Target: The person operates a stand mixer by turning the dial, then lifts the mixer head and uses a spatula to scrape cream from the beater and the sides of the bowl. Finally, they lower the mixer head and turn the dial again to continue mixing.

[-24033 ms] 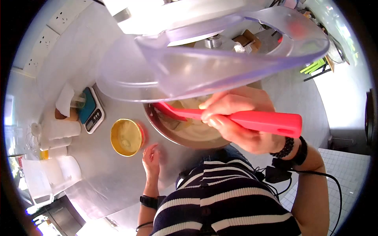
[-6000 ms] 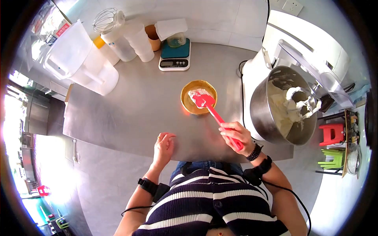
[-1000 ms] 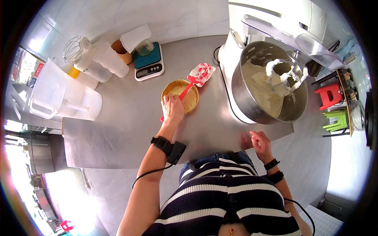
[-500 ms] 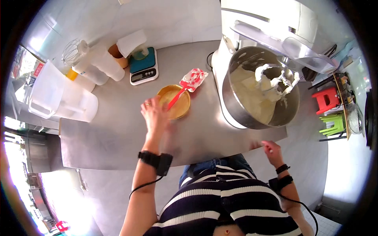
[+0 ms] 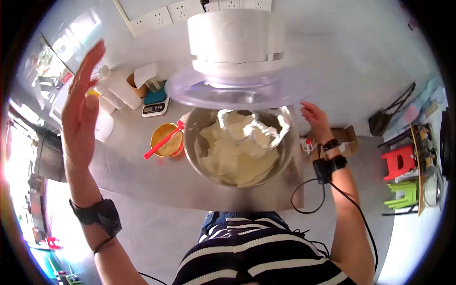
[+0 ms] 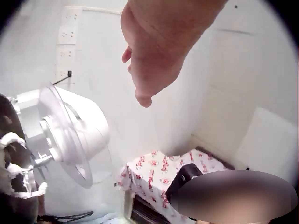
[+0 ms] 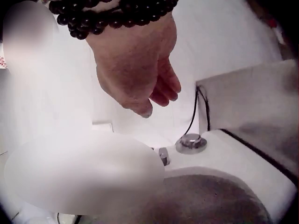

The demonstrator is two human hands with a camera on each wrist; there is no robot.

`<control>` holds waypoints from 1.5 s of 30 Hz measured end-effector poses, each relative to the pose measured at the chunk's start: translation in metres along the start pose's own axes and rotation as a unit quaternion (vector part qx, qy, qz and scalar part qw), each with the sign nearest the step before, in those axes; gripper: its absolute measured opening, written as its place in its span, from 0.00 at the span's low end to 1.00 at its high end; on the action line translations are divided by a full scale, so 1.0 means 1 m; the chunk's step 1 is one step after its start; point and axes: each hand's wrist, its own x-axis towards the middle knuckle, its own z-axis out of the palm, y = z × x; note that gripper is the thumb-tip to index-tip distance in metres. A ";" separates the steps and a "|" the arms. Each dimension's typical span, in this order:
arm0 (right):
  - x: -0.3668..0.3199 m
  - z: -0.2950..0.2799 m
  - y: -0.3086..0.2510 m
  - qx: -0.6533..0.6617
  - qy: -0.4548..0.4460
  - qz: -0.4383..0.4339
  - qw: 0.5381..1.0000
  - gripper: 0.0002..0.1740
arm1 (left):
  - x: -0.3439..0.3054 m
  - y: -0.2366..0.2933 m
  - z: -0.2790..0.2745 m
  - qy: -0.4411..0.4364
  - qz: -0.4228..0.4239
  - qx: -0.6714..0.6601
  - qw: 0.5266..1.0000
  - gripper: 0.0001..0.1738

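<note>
My left hand [image 5: 83, 111] is raised in the air at the left, fingers straight, holding nothing; in the left wrist view the hand [image 6: 156, 46] is in front of the wall. My right hand [image 5: 316, 121] hovers just right of the mixing bowl [image 5: 191, 159], fingers loosely bent, nothing in them. Pale cream [image 5: 237, 159] fills much of this steel bowl, and a cream-coated beater [image 5: 273, 133] hangs over it from the white stand mixer [image 5: 237, 40]. A red spatula [image 5: 161, 144] lies across a round gold tin [image 5: 153, 138], its head partly hidden behind the bowl.
The mixer's clear splash guard [image 5: 190, 90] juts over the bowl's back. A digital scale [image 5: 155, 108] and white containers [image 5: 124, 92] stand along the wall. Right of the steel table [image 5: 142, 185] are a cardboard box [image 5: 349, 140], a red stool [image 5: 399, 161] and a green stool [image 5: 401, 194].
Six seconds ago my right hand held the spatula; now it lies across the tin. My left hand has left the tin, rising leftward. My right hand has moved forward beside the bowl.
</note>
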 end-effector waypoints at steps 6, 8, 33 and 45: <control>0.055 0.044 -0.007 -0.067 -0.129 -0.108 0.983 0.29 | 0.091 0.093 0.013 -0.081 0.091 0.062 0.991 0.27; 0.069 0.055 -0.011 -0.087 -0.134 -0.172 0.972 0.30 | 0.104 0.092 0.024 -0.126 0.090 0.102 0.983 0.31; 0.092 0.097 0.034 -0.049 -0.078 -0.252 0.963 0.12 | 0.085 0.140 0.065 -0.212 -0.015 0.186 0.959 0.28; 0.091 0.094 0.025 -0.041 -0.070 -0.207 0.975 0.11 | 0.006 0.178 0.091 -0.159 -0.088 0.147 0.972 0.33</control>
